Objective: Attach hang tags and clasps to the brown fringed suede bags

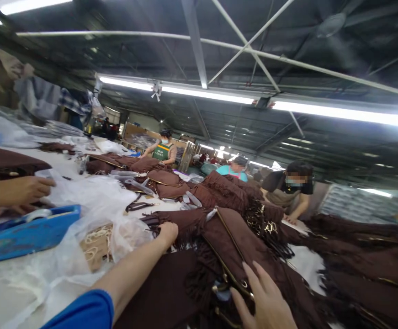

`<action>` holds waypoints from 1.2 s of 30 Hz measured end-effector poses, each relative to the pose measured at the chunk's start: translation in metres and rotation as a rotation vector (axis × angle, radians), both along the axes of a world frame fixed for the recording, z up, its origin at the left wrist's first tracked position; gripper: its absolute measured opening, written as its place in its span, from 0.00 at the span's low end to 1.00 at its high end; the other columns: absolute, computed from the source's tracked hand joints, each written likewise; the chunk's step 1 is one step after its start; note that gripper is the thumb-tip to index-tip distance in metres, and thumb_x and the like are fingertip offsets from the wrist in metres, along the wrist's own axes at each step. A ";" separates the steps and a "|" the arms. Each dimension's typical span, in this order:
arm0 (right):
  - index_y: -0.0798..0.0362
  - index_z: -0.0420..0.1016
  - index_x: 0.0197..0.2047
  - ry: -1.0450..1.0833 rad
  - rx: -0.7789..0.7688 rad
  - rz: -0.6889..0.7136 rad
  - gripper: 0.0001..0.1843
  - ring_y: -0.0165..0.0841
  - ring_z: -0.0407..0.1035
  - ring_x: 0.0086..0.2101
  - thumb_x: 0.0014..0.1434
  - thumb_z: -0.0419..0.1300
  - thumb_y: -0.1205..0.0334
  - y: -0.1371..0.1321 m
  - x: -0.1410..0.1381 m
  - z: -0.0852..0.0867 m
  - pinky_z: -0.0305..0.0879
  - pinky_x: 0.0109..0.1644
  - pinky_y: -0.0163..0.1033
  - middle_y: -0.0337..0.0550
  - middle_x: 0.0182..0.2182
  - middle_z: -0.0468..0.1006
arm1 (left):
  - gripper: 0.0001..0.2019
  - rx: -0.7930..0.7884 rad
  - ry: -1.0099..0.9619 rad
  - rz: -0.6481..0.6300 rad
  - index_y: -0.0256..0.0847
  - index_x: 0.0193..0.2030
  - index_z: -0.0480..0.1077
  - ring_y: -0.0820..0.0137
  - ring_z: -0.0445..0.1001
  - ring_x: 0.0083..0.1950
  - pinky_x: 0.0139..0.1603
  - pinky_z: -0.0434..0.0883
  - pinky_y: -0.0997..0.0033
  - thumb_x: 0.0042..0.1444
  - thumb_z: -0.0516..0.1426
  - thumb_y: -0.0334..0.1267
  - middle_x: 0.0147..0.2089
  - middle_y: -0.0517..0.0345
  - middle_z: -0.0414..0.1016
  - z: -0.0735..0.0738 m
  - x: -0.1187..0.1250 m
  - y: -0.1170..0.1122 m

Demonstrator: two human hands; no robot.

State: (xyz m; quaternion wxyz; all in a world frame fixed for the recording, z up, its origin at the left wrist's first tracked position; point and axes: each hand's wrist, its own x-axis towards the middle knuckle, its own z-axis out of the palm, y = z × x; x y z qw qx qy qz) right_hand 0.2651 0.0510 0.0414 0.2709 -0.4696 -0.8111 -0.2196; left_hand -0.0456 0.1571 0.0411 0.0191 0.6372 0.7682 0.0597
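- Across the near end of the desk point(0, 301), a brown fringed bag point(246, 242) lies flat among many like it, its gold-edged zip point(226, 235) running away from the viewer.
- Left hand point(168, 232): reached out on a blue-sleeved arm, fingers curled shut over the fringe point(185, 223) at the bag's far left edge. The fingertips are tucked under and hidden.
- Right hand point(269, 304): open, fingers point(253, 278) spread and extended over the near end of the bag, just beside the zip's metal fittings. It grips nothing, and whether the palm rests on the cloth cannot be told.
- Handling, as judged: the bag looks soft, limp and light, like suede cloth. It should sag and fold if lifted by one corner, and the loose fringe may tangle or snag on the neighbouring chain hardware point(267, 226).
- Hold, as judged: the firm zip edge or the body panel gives a surer hold than the tassels, with two hands well apart to keep it flat.
- Surroundings: crumpled clear plastic bags point(92, 196) and a blue tray point(27, 235) lie to the left, where a co-worker's hand point(20, 192) rests. Further bags are heaped beyond point(226, 192), and other people work along the far side point(289, 192).
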 end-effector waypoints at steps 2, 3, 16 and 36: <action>0.60 0.56 0.67 -0.058 -0.034 -0.207 0.35 0.61 0.58 0.60 0.62 0.54 0.51 0.020 -0.025 -0.001 0.71 0.46 0.59 0.66 0.64 0.58 | 0.13 0.045 -0.032 -0.001 0.34 0.53 0.69 0.62 0.73 0.52 0.53 0.72 0.53 0.65 0.55 0.39 0.50 0.49 0.73 0.001 -0.013 0.011; 0.62 0.52 0.69 -0.063 -0.067 -0.293 0.38 0.62 0.58 0.59 0.60 0.55 0.54 0.027 -0.037 -0.003 0.72 0.43 0.58 0.68 0.63 0.57 | 0.13 0.071 -0.047 0.001 0.34 0.51 0.70 0.64 0.74 0.50 0.52 0.73 0.56 0.65 0.55 0.39 0.49 0.49 0.73 0.006 -0.022 0.017; 0.56 0.71 0.43 -0.166 -0.228 -0.250 0.23 0.40 0.70 0.42 0.50 0.46 0.85 0.046 -0.016 -0.013 0.65 0.42 0.38 0.49 0.40 0.74 | 0.14 0.665 -0.106 -0.330 0.30 0.49 0.69 0.65 0.72 0.51 0.55 0.67 0.66 0.63 0.45 0.26 0.49 0.46 0.74 0.194 -0.031 0.014; 0.61 0.69 0.60 -0.056 -0.437 -0.013 0.35 0.45 0.63 0.58 0.46 0.53 0.73 -0.079 0.041 0.003 0.60 0.64 0.49 0.56 0.59 0.69 | 0.06 0.426 0.429 -1.050 0.38 0.44 0.67 0.65 0.73 0.39 0.37 0.66 0.65 0.66 0.50 0.31 0.40 0.54 0.74 0.034 0.035 -0.121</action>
